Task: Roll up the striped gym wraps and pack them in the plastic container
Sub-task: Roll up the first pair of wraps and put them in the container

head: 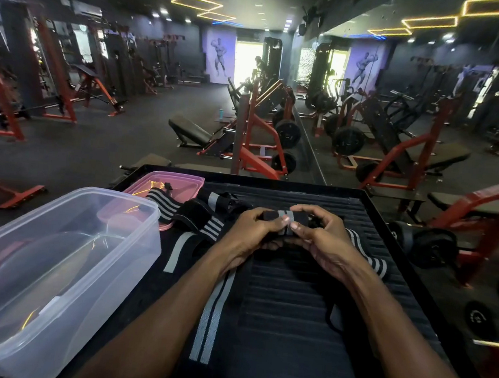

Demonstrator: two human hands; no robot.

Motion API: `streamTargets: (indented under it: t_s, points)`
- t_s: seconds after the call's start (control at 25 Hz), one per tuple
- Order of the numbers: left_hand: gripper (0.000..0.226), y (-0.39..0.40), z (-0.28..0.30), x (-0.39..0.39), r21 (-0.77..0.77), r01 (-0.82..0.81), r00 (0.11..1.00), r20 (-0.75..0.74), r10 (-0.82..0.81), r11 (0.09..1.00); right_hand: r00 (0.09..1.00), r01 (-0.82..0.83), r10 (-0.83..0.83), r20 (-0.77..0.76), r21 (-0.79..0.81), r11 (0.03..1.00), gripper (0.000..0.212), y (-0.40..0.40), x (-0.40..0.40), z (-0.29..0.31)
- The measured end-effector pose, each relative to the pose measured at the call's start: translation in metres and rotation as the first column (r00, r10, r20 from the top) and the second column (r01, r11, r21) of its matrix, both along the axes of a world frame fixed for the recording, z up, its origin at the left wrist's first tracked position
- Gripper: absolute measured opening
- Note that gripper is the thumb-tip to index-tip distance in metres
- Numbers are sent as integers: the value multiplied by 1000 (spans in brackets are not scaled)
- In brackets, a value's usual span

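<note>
Wrap (pixel 288 218) tight-rolled between both hands

Hands: left hand (pixel 252 234) and right hand (pixel 318 238) pinch a rolled striped wrap (pixel 288 218).
Container: clear plastic container (pixel 54 262), near left.
Lid: pink lid (pixel 167 181) beyond it.

Black ribbed rubber platform (pixel 309 287); on it: clear rectangular plastic container (pixel 54 265), pink translucent lid (pixel 179 179), loose black-and-grey striped wraps (pixel 197 217).
</note>
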State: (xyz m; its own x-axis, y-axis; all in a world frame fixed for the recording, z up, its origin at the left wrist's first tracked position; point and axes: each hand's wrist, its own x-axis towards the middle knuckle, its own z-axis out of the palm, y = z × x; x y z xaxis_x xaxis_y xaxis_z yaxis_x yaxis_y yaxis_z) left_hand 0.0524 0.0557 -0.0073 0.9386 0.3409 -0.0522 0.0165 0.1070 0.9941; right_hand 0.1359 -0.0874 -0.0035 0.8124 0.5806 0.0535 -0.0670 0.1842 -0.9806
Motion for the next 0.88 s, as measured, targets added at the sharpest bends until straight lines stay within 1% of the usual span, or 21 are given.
streamTargets:
  t_s: [0.08,0.16,0.2,0.24,0.28,0.32,0.4,0.44,0.48,0.56,0.6,0.68,0.76,0.8,0.88]
  points:
    - [26,0,1,2,-72,10,999,-40,-13,997,999,7,-7,34,-8,1000,33,0,0,2]
    - [23,0,0,4,-71,-25,999,-26,23,997,1000,6,-6,7,-3,1000,37,0,2,4]
    - [23,0,-1,4,-56,-42,999,-12,42,998,999,-5,5,-35,12,1000,34,0,2,5]
    - [25,1,-2,4,-30,-52,999,9,52,998,997,-29,30,-74,21,999,26,1,2,5]
    - [29,2,-2,3,8,-56,998,32,56,998,993,-57,58,-106,12,998,16,1,2,4]
    - [33,2,-2,2,52,-56,997,53,53,997,990,-79,77,-117,-11,997,12,1,2,3]
    - [40,3,-2,-1,115,-43,997,74,35,992,992,-77,71,-106,-49,996,16,2,4,-1]
    - [42,3,-1,-1,112,-30,998,66,23,993,994,-64,59,-96,-49,997,16,1,4,-2]
    - [40,3,1,-2,84,-16,999,48,12,996,996,-53,49,-80,-44,998,17,1,5,-4]
    - [29,5,4,-3,32,5,1000,-3,-5,999,998,-59,58,-41,-45,997,21,0,3,-6]
    - [23,6,5,-4,55,8,1000,-29,-6,998,998,-66,65,-22,-54,996,25,0,2,-6]
    - [19,8,4,-5,146,29,998,-61,-20,989,997,-73,74,12,-86,994,34,2,3,-9]
    - [23,10,2,-8,255,48,998,-51,-36,966,995,-93,95,4,-132,987,39,3,4,-10]
    - [27,12,2,-8,323,41,999,-35,-31,945,993,-119,121,2,-157,980,38,2,3,-10]
    - [33,15,2,-8,437,20,1000,-4,-20,899,985,-148,165,57,-228,962,36,1,0,-9]
